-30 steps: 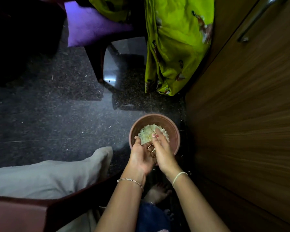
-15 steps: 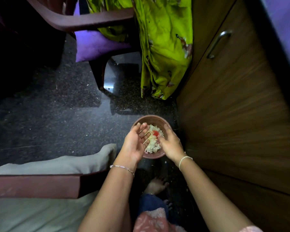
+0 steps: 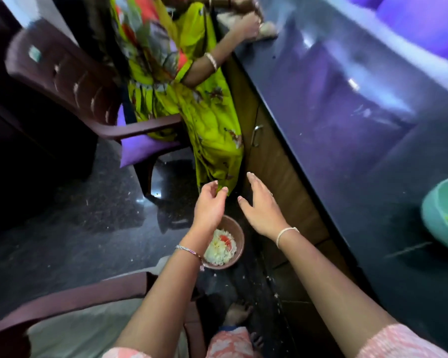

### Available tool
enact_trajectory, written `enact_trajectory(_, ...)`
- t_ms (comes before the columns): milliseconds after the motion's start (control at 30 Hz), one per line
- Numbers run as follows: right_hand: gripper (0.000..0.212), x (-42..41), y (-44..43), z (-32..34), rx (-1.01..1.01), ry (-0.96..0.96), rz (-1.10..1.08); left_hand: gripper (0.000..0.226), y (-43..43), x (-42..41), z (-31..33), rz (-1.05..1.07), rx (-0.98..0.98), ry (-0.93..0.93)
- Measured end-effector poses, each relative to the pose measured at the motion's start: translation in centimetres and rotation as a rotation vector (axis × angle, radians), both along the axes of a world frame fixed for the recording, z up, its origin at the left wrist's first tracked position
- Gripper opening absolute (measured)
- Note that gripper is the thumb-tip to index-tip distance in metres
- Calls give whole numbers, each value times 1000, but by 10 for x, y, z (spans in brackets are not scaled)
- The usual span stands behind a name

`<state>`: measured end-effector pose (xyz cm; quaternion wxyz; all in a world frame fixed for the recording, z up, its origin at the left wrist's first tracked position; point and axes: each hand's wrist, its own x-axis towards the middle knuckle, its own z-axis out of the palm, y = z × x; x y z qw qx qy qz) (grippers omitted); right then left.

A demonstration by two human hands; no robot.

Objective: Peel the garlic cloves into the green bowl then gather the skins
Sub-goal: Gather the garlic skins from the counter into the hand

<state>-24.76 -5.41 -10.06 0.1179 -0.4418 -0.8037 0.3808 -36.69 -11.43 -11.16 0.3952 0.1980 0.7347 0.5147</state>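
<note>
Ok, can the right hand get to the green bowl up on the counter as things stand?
Probably yes. The right hand is open and holds nothing, and the green bowl sits on the counter to its right, with only bare counter between them.

The floor [image 3: 75, 228] is dark speckled stone, polished glossy enough to mirror light. The counter [image 3: 347, 112] is dark, smooth and shiny. The cupboard front [image 3: 272, 164] below it is brown wood grain, fairly matt, with a bright metal handle [image 3: 256, 135]. The chair [image 3: 62, 71] is smooth maroon plastic. The brown bowl [image 3: 240, 240] looks matt, the green bowl [image 3: 431, 218] smooth with a soft sheen. The skins [image 3: 220, 250] look thin and papery.
</note>
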Motion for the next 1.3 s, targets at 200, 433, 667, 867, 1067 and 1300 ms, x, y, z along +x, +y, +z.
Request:
enact_trajectory(200,69,45,-5,60,177,50,-127,52,4,39,63,-158,55,301)
enact_trajectory(433,67,128,-5,93,302,14,-373,53,29,105,111,-437,124,536)
enact_trajectory(667,58,225,-26,99,378,-77,-718,55,49,198,112,-807,236,551)
enact_trajectory(867,56,286,-45,89,277,-33,-998,66,63,259,101,-991,243,447)
enact_trajectory(1067,63,296,-30,76,1,312,-1281,62,93,275,93,-977,223,353)
enact_trajectory(1300,63,294,3,72,-78,452,-1405,39,129,286,84,-994,205,285)
